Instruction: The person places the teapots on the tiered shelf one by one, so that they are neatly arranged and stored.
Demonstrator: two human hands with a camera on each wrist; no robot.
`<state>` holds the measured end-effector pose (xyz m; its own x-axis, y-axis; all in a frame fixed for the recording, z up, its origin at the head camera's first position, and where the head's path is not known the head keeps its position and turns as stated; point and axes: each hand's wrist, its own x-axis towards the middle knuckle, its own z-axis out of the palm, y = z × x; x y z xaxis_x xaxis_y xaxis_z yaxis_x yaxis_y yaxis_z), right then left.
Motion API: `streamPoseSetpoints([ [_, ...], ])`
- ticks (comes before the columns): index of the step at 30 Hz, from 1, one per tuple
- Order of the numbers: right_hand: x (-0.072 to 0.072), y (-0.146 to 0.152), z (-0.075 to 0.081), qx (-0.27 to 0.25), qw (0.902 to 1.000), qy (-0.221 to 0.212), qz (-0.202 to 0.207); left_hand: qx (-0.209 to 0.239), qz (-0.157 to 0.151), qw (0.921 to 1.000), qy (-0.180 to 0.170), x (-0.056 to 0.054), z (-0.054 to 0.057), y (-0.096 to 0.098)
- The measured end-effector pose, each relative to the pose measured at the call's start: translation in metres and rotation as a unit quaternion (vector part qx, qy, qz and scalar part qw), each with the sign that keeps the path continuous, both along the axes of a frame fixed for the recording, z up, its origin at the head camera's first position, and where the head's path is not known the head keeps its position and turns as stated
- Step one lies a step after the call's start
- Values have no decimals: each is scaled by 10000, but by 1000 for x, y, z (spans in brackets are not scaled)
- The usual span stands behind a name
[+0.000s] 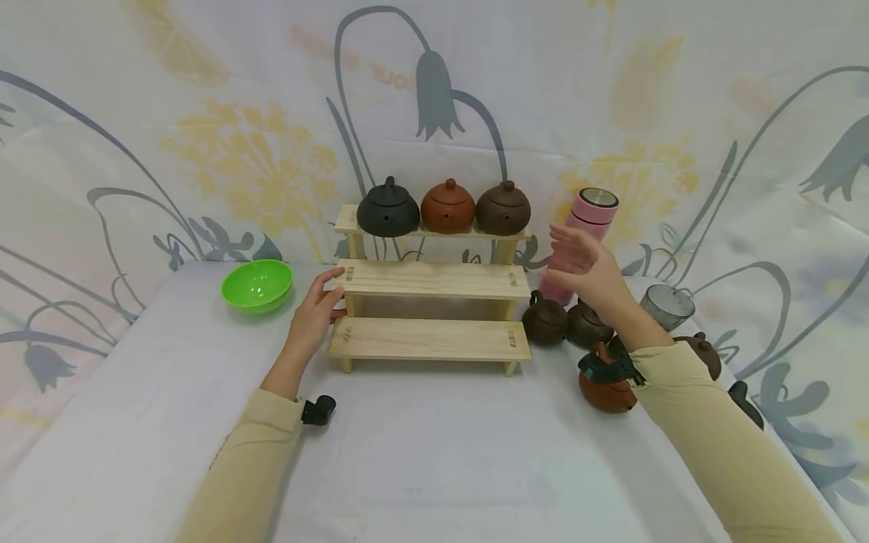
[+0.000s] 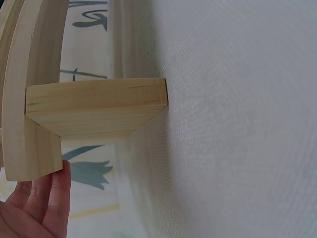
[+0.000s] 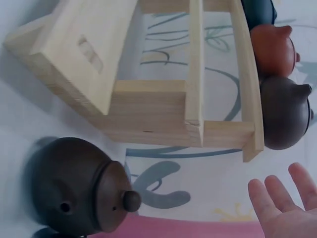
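A three-tier wooden stand (image 1: 434,279) stands mid-table in the head view. On its top tier sit a black teapot (image 1: 388,210), a reddish-brown teapot (image 1: 448,207) and a dark brown teapot (image 1: 503,210). My left hand (image 1: 314,313) touches the stand's left end; in the left wrist view its fairly straight fingers (image 2: 60,193) lie against the end of a board. Raised beside the stand's right end, my right hand (image 1: 592,275) holds nothing, its fingers apart. It overlaps the pink flask (image 1: 599,215) in the head view. Below it is a small dark teapot (image 1: 545,323).
More teapots crowd the right side: a dark one (image 1: 588,326), a reddish one (image 1: 606,394) partly behind the right wrist, a brown one (image 1: 706,354) and a black one (image 1: 745,403). A clear glass (image 1: 668,308) stands behind them. Far left sits a green bowl (image 1: 256,286).
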<state>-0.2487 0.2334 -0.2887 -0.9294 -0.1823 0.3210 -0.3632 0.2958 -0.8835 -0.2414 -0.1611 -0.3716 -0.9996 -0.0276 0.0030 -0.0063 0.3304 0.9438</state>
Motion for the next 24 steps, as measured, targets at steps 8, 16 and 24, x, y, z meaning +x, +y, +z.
streamPoseSetpoints([
  [8,20,13,-15,166,9998,-42,116,-32,31,10000,-19,0,0,0],
  [16,44,25,-28,302,9993,-138,185,1,23,10000,1,0,0,0],
  [24,66,41,-44,497,9986,-181,-18,-9,32,10000,-21,-1,0,1],
])
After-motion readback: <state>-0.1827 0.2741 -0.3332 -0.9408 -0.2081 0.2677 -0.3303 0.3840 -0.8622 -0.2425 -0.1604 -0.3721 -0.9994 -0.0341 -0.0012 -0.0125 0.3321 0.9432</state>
